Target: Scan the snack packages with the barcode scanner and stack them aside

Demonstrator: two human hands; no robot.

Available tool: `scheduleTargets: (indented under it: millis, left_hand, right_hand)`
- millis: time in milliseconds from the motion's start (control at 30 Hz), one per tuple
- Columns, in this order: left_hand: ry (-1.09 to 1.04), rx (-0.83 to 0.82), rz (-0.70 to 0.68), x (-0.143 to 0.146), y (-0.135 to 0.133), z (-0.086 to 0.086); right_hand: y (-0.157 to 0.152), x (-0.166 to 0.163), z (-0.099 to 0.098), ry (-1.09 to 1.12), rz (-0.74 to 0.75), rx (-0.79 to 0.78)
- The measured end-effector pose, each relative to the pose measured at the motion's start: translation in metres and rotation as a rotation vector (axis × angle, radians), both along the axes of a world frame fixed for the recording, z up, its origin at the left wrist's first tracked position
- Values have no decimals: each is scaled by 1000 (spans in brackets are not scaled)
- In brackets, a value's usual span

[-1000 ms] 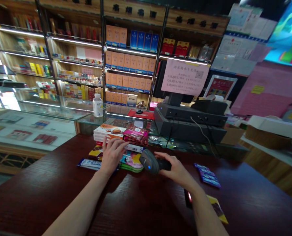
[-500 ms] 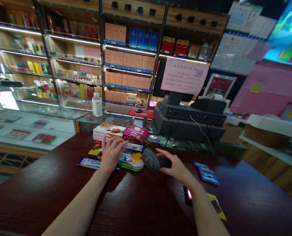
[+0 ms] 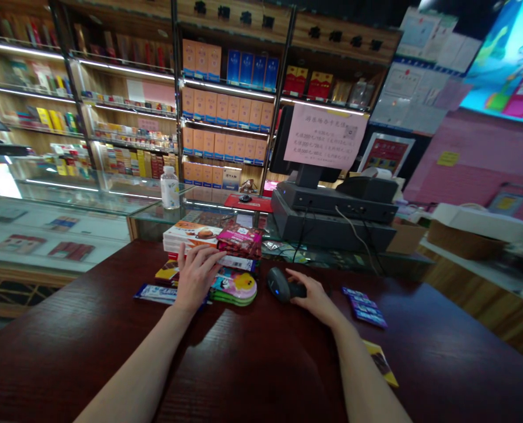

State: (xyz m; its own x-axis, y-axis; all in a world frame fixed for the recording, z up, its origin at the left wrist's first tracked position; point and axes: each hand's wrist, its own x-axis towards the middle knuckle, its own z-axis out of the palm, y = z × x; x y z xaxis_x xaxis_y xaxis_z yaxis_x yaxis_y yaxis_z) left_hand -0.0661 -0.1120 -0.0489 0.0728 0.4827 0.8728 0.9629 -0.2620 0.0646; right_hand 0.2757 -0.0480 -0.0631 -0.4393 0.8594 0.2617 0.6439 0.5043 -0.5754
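Observation:
My right hand (image 3: 313, 296) grips the handle of a dark barcode scanner (image 3: 280, 285), which rests low on the dark wooden counter (image 3: 89, 341) with a blue light lit on its head. My left hand (image 3: 196, 273) lies with spread fingers on a pile of snack packets (image 3: 237, 286). Behind the pile stand stacked orange-and-white boxes (image 3: 190, 234) and a magenta packet (image 3: 240, 240). A blue wrapper (image 3: 153, 293) lies left of my left hand.
A black cash register (image 3: 332, 214) with a pink notice (image 3: 322, 136) stands behind the counter. A purple packet (image 3: 364, 306) and a yellow packet (image 3: 379, 362) lie to the right. A plastic bottle (image 3: 170, 187) stands on the glass display case (image 3: 67, 200). Shelves of boxed goods fill the back wall.
My right hand has lowered the scanner from above the packets down onto the counter, slightly to the right. My left hand stays on the pile.

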Motion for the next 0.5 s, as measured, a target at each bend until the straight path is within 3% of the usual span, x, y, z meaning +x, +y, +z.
scheduleTargets:
  millis: [167, 367, 500]
  left_hand:
    - [-16, 14, -20, 2, -3, 5]
    - [-12, 51, -98, 14, -9, 12]
    - [16, 31, -182, 24, -13, 13]
  right_hand:
    - [-10, -5, 16, -89, -26, 35]
    - [-30, -36, 39, 173, 16, 268]
    - [-41, -63, 44, 207, -12, 165]
